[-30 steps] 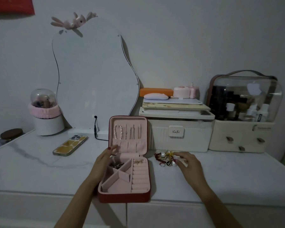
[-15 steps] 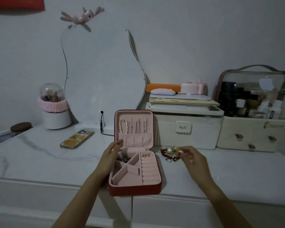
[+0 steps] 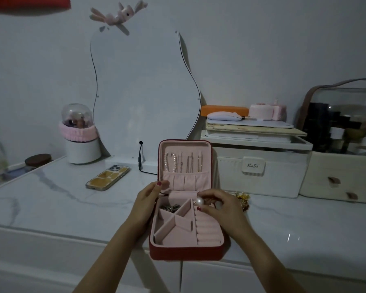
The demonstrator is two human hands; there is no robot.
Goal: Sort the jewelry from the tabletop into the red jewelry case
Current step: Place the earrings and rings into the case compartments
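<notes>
bare marble (image 3: 51, 199) left, organizers (image 3: 260, 178) behind

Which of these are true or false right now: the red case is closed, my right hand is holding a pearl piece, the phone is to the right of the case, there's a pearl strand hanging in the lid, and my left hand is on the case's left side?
1. The red jewelry case is closed. False: it lies open, lid upright.
2. The right hand holds a pearl piece. True: the fingers pinch it over the case's ring rolls.
3. The phone lies to the right of the case. False: it lies to the left, on the marble tabletop.
4. A pearl strand hangs in the lid. True.
5. The left hand is at the case's left side. True: it holds that edge near the hinge.
</notes>
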